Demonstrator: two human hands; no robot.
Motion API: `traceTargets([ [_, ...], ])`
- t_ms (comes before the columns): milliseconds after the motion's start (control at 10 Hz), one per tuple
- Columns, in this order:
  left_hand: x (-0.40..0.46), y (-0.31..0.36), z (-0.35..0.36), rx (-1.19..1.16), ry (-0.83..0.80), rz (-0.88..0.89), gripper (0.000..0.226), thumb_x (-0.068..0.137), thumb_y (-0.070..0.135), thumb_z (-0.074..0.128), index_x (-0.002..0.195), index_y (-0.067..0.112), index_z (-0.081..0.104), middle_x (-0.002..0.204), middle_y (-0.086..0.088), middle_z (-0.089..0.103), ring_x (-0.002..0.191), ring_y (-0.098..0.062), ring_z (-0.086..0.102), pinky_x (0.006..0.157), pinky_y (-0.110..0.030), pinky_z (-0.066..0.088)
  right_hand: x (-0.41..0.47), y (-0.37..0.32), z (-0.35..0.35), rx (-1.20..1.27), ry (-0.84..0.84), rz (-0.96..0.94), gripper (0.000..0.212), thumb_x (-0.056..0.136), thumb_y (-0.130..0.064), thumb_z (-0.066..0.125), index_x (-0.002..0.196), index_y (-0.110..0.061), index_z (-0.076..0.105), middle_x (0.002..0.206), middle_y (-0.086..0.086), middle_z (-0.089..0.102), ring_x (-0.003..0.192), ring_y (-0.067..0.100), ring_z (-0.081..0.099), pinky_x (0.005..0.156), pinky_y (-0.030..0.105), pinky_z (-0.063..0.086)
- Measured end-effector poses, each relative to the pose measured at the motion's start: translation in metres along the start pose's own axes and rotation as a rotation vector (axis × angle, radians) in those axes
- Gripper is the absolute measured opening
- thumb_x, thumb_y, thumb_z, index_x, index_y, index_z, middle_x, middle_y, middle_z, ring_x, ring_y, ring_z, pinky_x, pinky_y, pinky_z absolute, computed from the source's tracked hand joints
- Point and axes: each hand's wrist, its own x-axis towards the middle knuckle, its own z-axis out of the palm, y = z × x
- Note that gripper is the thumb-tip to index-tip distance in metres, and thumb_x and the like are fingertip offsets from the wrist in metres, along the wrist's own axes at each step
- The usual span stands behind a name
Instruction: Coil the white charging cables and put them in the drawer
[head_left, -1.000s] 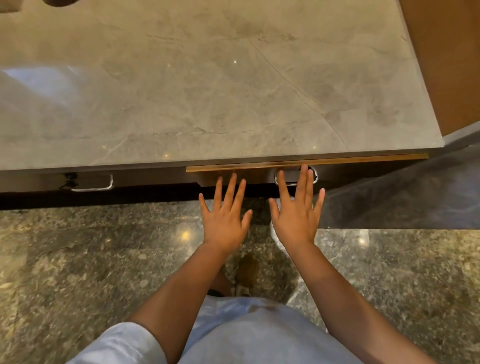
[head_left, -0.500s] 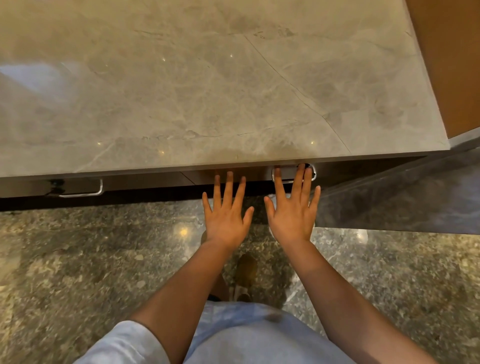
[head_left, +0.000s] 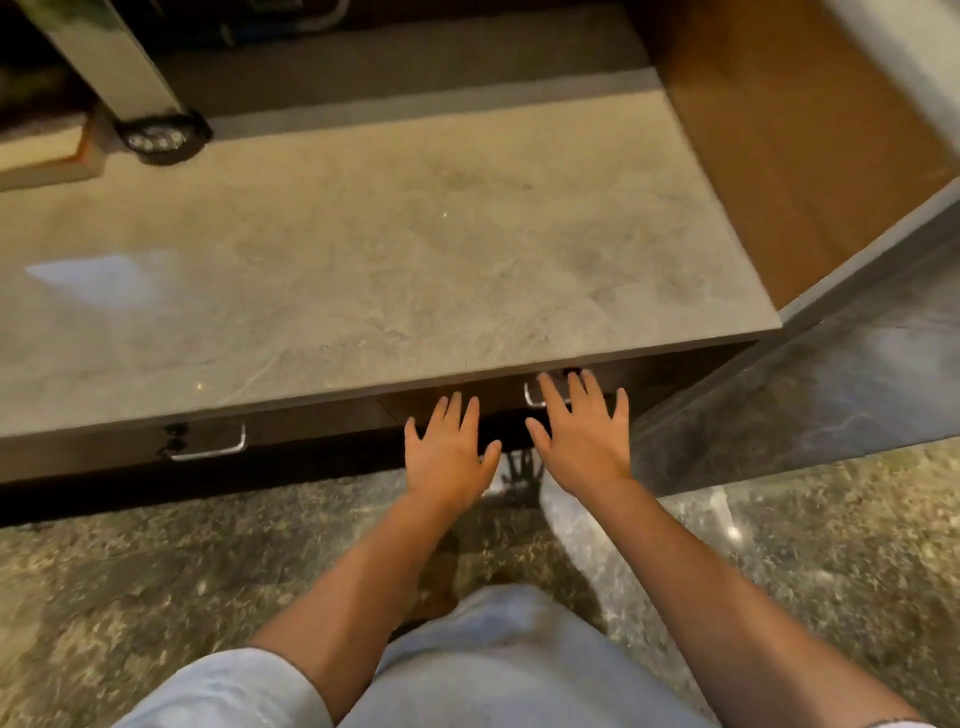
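Marble counter (head_left: 363, 270) hides drawer (head_left: 498, 397) | left hand (head_left: 449, 457), right hand (head_left: 584, 441): grip released, fingers flat

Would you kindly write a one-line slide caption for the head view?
Both hands, left and right, press flat against the drawer front beneath the marble countertop.

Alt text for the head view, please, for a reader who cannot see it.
Both hands, left hand and right hand, press flat with straight fingers against a dark drawer front under a grey stone countertop. No white cables are visible.
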Motion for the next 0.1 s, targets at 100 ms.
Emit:
traceTargets([
  [100, 0.0053, 0.008, -0.0399, 0.002, -0.048, 0.064, 0.054, 0.092, 0.049, 0.035, 0.134, 0.015, 0.043, 0.132, -0.009, 0.055, 0.121, -0.025, 0.05, 0.099, -0.042, 0.038, 0.0022, 0.0051, -0.0363, 0.05, -0.03, -0.032, 0.05, 0.095, -0.049, 0.032, 0.132, -0.017, 0.044, 0.134, 0.011, 0.051, 0.128, 0.027, 0.041, 0.104, 0.046, 0.029],
])
